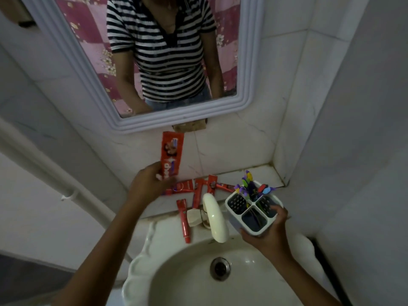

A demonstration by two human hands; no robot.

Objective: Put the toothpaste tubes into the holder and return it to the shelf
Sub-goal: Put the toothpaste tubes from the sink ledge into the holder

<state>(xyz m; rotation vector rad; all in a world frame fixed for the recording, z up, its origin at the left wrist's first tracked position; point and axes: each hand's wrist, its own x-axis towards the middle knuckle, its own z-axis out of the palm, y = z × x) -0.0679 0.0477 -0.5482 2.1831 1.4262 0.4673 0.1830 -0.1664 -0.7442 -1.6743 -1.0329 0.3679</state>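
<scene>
Here the left hand pinches a red toothpaste tube by its lower end, fingers closed around it. The right hand grips the holder, fingers wrapped around its wall.

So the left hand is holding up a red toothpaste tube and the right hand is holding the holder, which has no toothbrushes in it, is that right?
Not quite. The head view shows toothbrushes standing in the holder's far compartment. The rest holds: the left hand holds up a red toothpaste tube, and the right hand holds the holder.
</scene>
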